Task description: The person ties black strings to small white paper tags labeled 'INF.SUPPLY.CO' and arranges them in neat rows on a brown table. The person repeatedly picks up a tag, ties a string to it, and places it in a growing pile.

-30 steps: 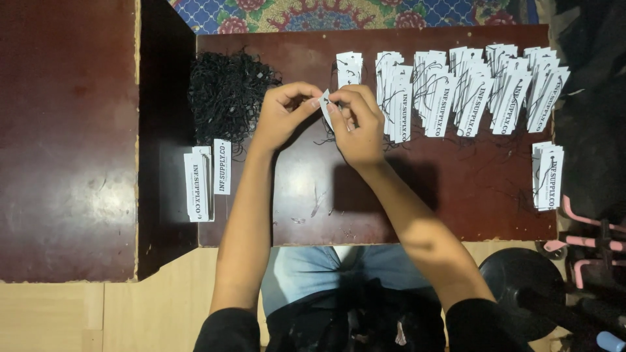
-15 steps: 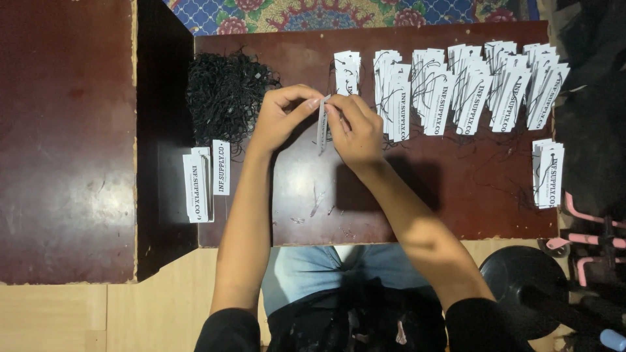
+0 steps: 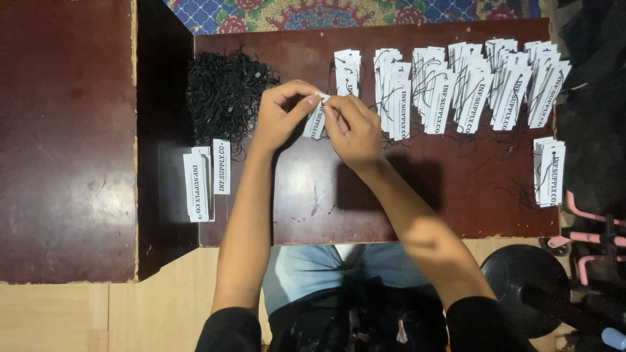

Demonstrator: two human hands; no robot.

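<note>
Both of my hands meet over the dark wooden table (image 3: 456, 195) and pinch one white paper tag (image 3: 315, 121). My left hand (image 3: 282, 112) grips its upper edge and my right hand (image 3: 352, 130) holds its right side. A thin black string seems to run at the tag, but it is too fine to make out. A tangled heap of black strings (image 3: 225, 98) lies just left of my left hand. Rows of strung white tags (image 3: 456, 88) are fanned out along the far edge to the right.
A small stack of white tags (image 3: 197, 184) and a single tag (image 3: 222, 166) lie at the table's left edge. Another stack (image 3: 551, 171) sits at the right. A second dark table (image 3: 65, 137) stands to the left, a black round stool (image 3: 521, 277) lower right.
My hands have stayed in the same spot, turning and working the tag between the fingers. The stacks and the string heap have not moved.
</note>
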